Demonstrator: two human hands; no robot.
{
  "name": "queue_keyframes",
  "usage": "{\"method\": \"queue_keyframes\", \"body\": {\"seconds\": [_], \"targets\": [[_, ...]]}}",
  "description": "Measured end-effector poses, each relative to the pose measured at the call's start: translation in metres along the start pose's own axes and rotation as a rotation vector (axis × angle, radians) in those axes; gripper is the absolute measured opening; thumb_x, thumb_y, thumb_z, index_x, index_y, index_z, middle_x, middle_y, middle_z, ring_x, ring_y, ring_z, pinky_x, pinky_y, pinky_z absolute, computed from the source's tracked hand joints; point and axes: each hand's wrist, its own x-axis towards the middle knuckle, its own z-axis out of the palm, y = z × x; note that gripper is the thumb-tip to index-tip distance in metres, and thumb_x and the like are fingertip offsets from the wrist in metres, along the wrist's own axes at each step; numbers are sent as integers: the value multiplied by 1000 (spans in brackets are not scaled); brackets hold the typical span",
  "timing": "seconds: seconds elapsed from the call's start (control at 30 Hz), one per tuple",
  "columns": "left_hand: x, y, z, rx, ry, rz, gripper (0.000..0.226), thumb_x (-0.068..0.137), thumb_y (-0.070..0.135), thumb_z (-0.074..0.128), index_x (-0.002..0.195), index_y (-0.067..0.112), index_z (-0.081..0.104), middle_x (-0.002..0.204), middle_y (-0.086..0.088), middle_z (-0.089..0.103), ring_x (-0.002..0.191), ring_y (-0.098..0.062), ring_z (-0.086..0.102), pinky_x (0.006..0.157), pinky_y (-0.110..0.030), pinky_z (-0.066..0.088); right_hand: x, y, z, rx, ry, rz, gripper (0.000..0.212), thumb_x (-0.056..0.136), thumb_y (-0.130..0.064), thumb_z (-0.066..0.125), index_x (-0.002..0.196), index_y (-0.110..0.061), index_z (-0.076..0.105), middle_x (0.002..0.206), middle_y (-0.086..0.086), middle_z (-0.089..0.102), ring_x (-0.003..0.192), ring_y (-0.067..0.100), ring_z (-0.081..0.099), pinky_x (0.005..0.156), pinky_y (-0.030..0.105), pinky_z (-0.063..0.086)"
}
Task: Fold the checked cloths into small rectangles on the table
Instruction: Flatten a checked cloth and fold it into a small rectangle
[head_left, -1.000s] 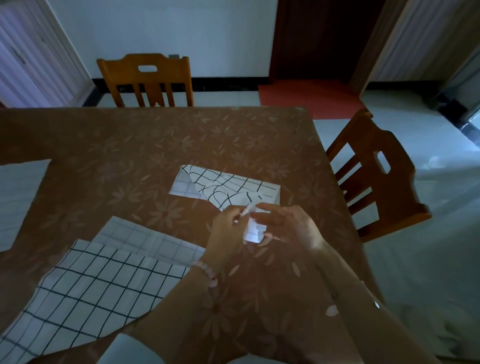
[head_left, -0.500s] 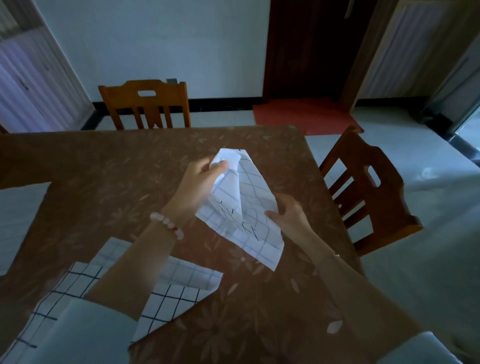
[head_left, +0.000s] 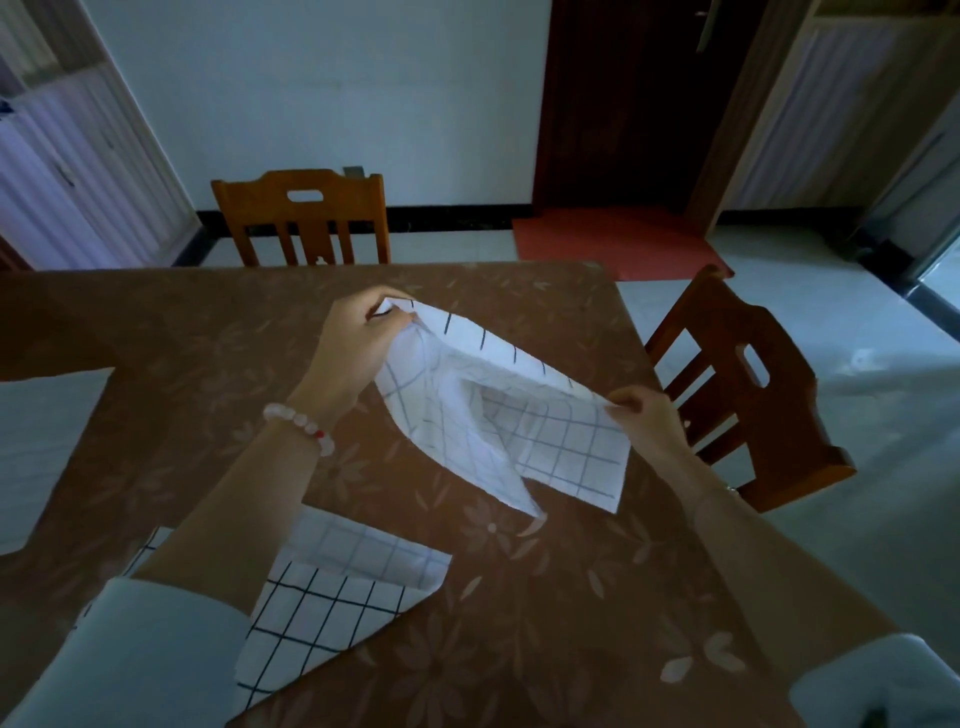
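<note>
Left hand (head_left: 358, 338) and right hand (head_left: 641, 415), held apart, are each pinching a corner of a checked cloth (head_left: 498, 415) above the table (head_left: 519, 597), while a second checked cloth (head_left: 332, 597) is lying near-left.

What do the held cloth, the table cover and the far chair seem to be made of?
Cloth: thin woven fabric, matte; it sags and creases where held. Table cover: probably plastic or oilcloth, flower print, slight sheen; the dim light leaves it open. Far chair: varnished wood, orange-brown, glossy slats.
</note>
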Motion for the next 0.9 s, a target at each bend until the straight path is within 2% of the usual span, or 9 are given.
{"method": "queue_keyframes", "body": {"seconds": [0.1, 0.2, 0.37, 0.43, 0.53, 0.63, 0.77, 0.83, 0.9], "targets": [[8, -3, -6, 36, 35, -7, 10, 90, 14, 56, 86, 15, 64, 76, 8, 61, 67, 4, 55, 59, -8, 40, 10, -3, -13, 4, 52, -20, 13, 89, -20, 60, 98, -12, 65, 92, 3, 64, 91, 22, 61, 73, 31, 46], [18, -5, -10, 60, 51, -20, 10, 92, 18, 55, 89, 11, 62, 78, -1, 60, 70, -5, 53, 63, -20, 39, 21, -12, -27, -5, 113, -38, 28, 90, -22, 59, 113, -8, 62, 104, 8, 65, 96, 24, 60, 81, 36, 50], [37, -3, -19, 134, 77, 23, 10, 92, 16, 54, 97, 15, 62, 82, 0, 59, 74, -7, 52, 64, -21, 39, 39, -36, -57, -38, 157, -100, 20, 89, -15, 55, 104, -4, 64, 87, 11, 62, 75, 22, 55, 64, 30, 42], [43, -5, -24, 170, 77, 49, 17, 92, 15, 53, 105, 10, 64, 94, -2, 61, 85, -11, 53, 66, -16, 39, 46, -45, -67, -57, 166, -131, 21, 88, -9, 53, 105, -1, 64, 90, 14, 63, 79, 25, 56, 69, 33, 42], [52, -8, -27, 191, 97, 82, 20, 91, 11, 52, 107, 7, 63, 98, -2, 60, 91, -13, 53, 67, -13, 38, 51, -55, -77, -75, 172, -169, 23, 88, -3, 53, 106, 1, 65, 102, 13, 64, 89, 24, 57, 78, 32, 44], [62, -13, -32, 212, 130, 107, 20, 89, 8, 52, 105, 4, 62, 96, -6, 59, 90, -16, 52, 68, -19, 39, 56, -61, -84, -18, 160, -168, 20, 89, -4, 53, 104, -2, 65, 97, 9, 62, 86, 19, 56, 72, 26, 45], [74, -16, -41, 233, 186, 142, 19, 89, 8, 51, 105, 4, 61, 96, -6, 58, 90, -17, 51, 68, -24, 39, 61, -75, -88, 38, 149, -136, 28, 89, -6, 56, 116, -1, 61, 101, 7, 57, 90, 18, 52, 79, 27, 42], [81, -16, -46, 201, 222, 141, 21, 87, 7, 53, 107, 6, 61, 97, -4, 57, 89, -15, 52, 68, -22, 40, 64, -79, -88, 95, 138, -117, 32, 91, -7, 56, 122, -1, 58, 100, 4, 56, 84, 13, 53, 73, 18, 41], [90, -15, -51, 144, 235, 142, 24, 88, 9, 55, 111, 8, 59, 101, -6, 59, 90, -14, 55, 66, -14, 41, 67, -81, -88, 136, 115, -101, 31, 92, -7, 55, 122, -1, 58, 97, 4, 58, 79, 12, 54, 58, 8, 39]]}}
